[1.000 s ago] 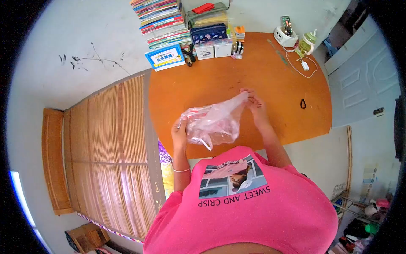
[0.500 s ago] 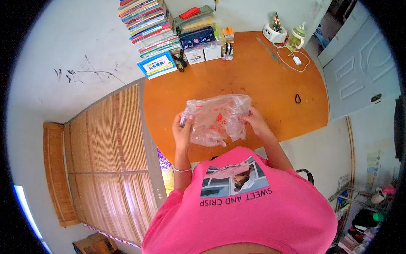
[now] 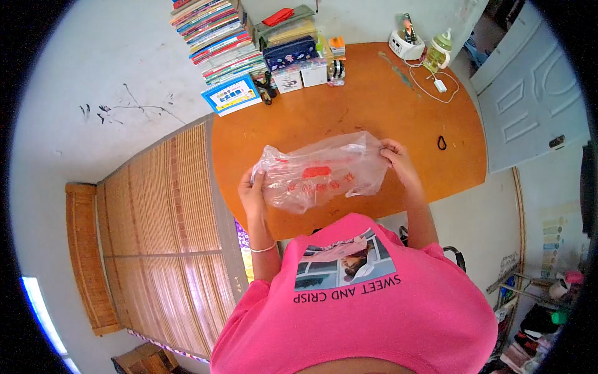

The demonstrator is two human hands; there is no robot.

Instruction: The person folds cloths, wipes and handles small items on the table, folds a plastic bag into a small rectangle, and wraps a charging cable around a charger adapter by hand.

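A clear plastic bag (image 3: 330, 165) with red printing is stretched between my two hands, just over the front part of the wooden table (image 3: 349, 112). My left hand (image 3: 253, 190) pinches the bag's left end, thumb on top. At the opposite end, my right hand (image 3: 397, 159) grips the upper right corner between thumb and fingers. The bag is wrinkled and looks flat, its red characters facing up. A thin bracelet circles my left wrist.
Stacked books (image 3: 218, 40), a blue desk calendar (image 3: 230, 95) and a dark pencil case (image 3: 290, 53) stand at the back left. A green bottle (image 3: 439, 51), a white device (image 3: 406, 47) and its cable are at the back right. A black loop (image 3: 441, 143) lies near the right edge.
My hands have moved apart, the left one to the left and the right one to the right and up. The bunched bag is now spread wider, and its red print shows more fully.
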